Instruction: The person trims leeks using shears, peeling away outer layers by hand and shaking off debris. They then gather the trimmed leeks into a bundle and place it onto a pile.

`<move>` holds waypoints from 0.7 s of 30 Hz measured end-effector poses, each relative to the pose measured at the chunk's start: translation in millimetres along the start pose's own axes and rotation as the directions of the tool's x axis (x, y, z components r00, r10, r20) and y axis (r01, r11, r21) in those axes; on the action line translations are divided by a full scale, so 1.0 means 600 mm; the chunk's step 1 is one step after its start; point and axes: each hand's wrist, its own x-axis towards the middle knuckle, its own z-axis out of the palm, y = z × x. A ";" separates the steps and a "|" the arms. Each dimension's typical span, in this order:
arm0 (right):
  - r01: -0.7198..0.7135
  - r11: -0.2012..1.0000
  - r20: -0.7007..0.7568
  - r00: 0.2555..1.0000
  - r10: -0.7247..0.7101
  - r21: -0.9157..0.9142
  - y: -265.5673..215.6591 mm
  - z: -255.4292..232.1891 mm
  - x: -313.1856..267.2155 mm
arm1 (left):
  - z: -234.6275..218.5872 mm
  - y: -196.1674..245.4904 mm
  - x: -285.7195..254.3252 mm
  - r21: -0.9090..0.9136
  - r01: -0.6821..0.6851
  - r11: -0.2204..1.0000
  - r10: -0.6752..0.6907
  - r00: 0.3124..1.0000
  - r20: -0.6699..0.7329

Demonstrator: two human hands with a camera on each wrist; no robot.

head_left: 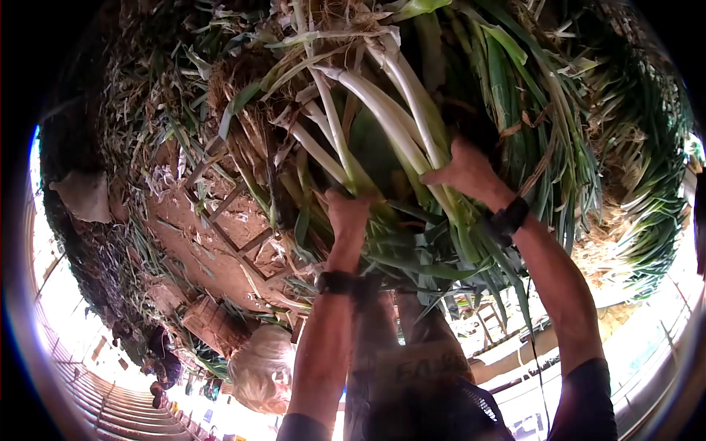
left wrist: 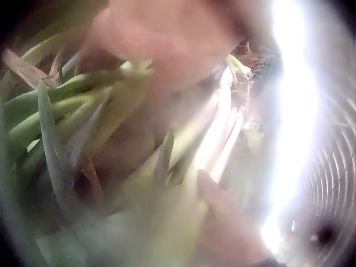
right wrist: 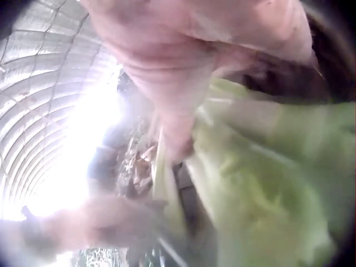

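Long green onions [head_left: 379, 110] with white stems and stringy roots spread out in front of me, roots pointing away. My left hand [head_left: 348, 217] grips some of them low on the pale stems, where the green leaves begin. To its right, my right hand [head_left: 474, 173] holds another bunch, thumb lying across the stems. In the left wrist view, white stems [left wrist: 214, 128] run out beneath the left hand [left wrist: 167, 39]. Broad pale-green leaves [right wrist: 256, 183], blurred, fill the space below the right hand [right wrist: 189, 61] in the right wrist view. The right fingertips are hidden behind the stems.
More green onions [head_left: 651, 198] lie piled along the right. Loose leaf scraps and dry peelings [head_left: 158, 95] cover the ground on the left, around a ladder-like frame [head_left: 239, 250] on bare soil. Another person's pale-covered head [head_left: 262, 367] is close by my left arm.
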 end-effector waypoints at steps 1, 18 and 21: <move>-0.011 0.975 -0.087 0.996 -0.009 -0.223 -0.024 0.010 -0.012 | 0.005 0.004 -0.003 -0.037 0.036 0.999 -0.036 0.999 -0.016; 0.180 0.932 0.018 0.983 -0.184 -0.315 -0.116 0.112 -0.116 | -0.087 0.016 -0.099 -0.579 0.225 0.784 -0.023 0.942 0.336; 0.229 0.969 0.169 0.963 -0.211 -0.097 -0.098 0.060 -0.075 | -0.079 0.045 -0.106 -0.627 0.152 0.764 0.121 0.921 0.371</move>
